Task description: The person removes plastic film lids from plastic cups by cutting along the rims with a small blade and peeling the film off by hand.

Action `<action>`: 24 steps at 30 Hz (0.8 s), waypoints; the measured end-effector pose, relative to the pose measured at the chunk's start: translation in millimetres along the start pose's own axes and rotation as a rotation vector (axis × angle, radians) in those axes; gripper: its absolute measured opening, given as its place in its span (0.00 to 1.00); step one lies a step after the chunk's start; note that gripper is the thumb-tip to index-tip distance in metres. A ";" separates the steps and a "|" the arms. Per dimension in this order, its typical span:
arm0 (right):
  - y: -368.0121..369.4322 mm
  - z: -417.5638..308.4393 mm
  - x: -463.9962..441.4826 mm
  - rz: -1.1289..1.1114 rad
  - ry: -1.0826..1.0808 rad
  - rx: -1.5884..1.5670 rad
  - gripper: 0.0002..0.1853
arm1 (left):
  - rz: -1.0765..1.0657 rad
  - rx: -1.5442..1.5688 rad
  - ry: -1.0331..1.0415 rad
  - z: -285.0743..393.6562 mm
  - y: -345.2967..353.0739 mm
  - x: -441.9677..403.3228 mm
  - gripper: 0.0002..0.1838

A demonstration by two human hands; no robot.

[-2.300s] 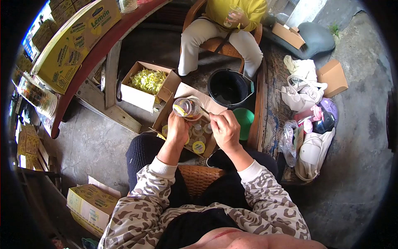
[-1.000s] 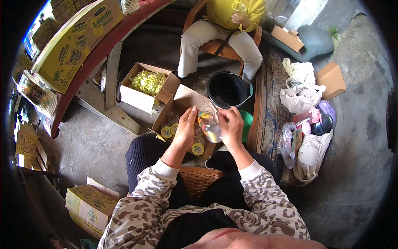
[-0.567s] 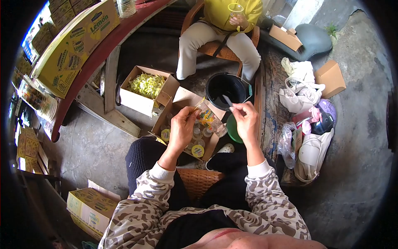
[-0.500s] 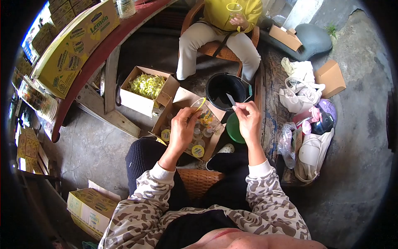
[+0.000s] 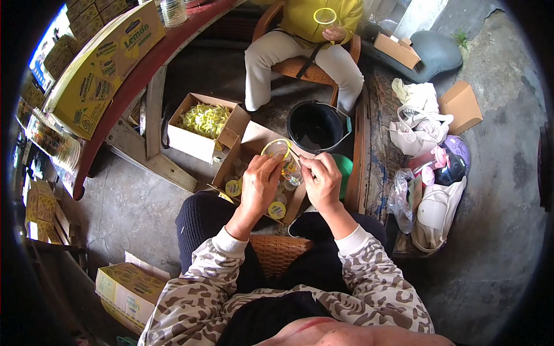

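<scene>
Close in front of me, my left hand [image 5: 258, 183] is closed on a clear plastic cup [image 5: 292, 173] with a yellow rim, tilted with its mouth toward me. My right hand [image 5: 324, 180] is pinched around a small knife [image 5: 295, 155], whose thin blade meets the right side of the rim; most of it is hidden by the fingers. Below both hands, an open cardboard box [image 5: 299, 203] contains several clear cups, some showing yellow printed ends [image 5: 276, 209].
A carton [image 5: 190, 142] full of yellow strips [image 5: 203, 119] stands ahead left. A black bucket [image 5: 314, 127] and green container [image 5: 344, 167] are at right. Across from me sits a person [image 5: 306, 34] holding a yellow-rimmed cup. Bags and a helmet [image 5: 452, 164] lie right.
My right hand has moved left and down, bringing the knife to the cup's rim. My left hand has turned the cup so its mouth faces me more. The other person's cup has shifted slightly.
</scene>
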State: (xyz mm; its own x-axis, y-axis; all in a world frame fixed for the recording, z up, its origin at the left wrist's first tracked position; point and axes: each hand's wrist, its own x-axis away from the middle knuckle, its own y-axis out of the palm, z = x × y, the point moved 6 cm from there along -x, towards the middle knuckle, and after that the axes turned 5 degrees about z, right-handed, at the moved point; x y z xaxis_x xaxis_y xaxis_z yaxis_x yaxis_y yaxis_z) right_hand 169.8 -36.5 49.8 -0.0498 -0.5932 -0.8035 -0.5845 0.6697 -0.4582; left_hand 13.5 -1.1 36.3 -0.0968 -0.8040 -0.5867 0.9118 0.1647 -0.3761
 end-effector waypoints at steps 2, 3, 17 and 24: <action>1.4 -2.0 0.3 -0.005 0.012 0.006 0.11 | 0.005 -0.005 0.015 2.5 -0.9 -0.6 0.10; 2.1 -2.7 0.7 -0.008 0.027 0.012 0.10 | 0.008 -0.010 0.033 4.5 -0.9 -0.6 0.09; 13.5 18.9 9.6 -0.046 0.240 0.003 0.06 | -0.089 0.036 0.148 29.3 12.8 14.6 0.14; 16.6 37.2 12.7 -0.028 0.383 -0.208 0.05 | -0.107 0.017 0.135 20.2 14.2 13.5 0.16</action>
State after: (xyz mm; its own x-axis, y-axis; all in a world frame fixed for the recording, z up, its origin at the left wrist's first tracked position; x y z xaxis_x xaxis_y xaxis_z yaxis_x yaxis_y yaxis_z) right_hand 189.6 -16.3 17.9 -0.3055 -0.7589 -0.5752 -0.7389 0.5699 -0.3595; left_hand 33.2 -21.2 37.5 -0.2450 -0.7321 -0.6356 0.8999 0.0721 -0.4300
